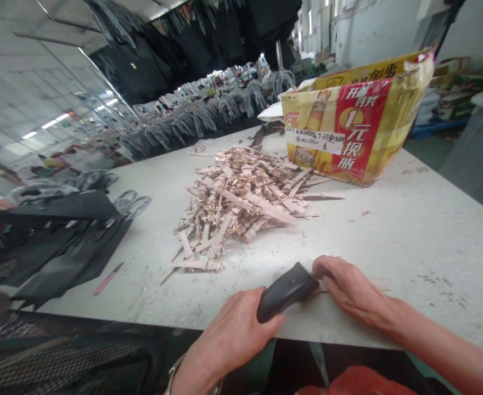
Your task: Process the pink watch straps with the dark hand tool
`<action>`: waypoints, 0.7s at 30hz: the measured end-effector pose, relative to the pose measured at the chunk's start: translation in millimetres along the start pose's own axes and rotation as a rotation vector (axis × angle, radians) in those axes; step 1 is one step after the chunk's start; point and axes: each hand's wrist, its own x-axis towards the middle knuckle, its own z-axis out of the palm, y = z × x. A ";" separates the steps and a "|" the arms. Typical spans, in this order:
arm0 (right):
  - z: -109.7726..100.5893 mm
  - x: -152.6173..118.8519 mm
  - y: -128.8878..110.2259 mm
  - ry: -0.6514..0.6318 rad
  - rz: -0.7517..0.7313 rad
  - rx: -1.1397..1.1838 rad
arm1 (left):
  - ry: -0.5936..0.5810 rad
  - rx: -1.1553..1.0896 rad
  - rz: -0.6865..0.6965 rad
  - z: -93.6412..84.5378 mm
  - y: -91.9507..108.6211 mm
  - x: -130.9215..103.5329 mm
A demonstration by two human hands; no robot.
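Observation:
My left hand (239, 321) is wrapped around a black, smooth, curved hand tool (288, 291); its exact kind does not show. Close to the tool's front end, my right hand (348, 288) has its fingers pinched together on a thin pale strap (380, 284), most of it hidden under the hand. Beyond both hands lies a heap of pale pinkish straps with gold-coloured buckles (241, 200), tangled on the white table (389, 230).
Behind the heap, at right, stands a yellow and red cardboard box (350, 131). A pink-handled knife (108, 278) lies at left beside dark fabric pieces (60, 247). Dark bags (208, 49) hang on a rail above. A grey bin (478, 142) stands off the right edge.

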 end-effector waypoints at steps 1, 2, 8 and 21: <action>-2.7 -1.1 -1.2 0.004 -0.018 -0.040 | -0.004 0.003 -0.002 0.1 -1.7 -1.1; -5.4 -2.7 -2.4 0.007 -0.029 -0.090 | -0.009 0.006 -0.004 0.2 -3.2 -2.2; -10.1 -16.6 -3.1 0.009 0.032 -0.132 | 0.005 0.034 -0.028 1.5 -7.9 -5.4; 0.0 -24.6 5.1 0.125 0.110 0.031 | -0.046 0.221 -0.039 4.6 18.3 -23.9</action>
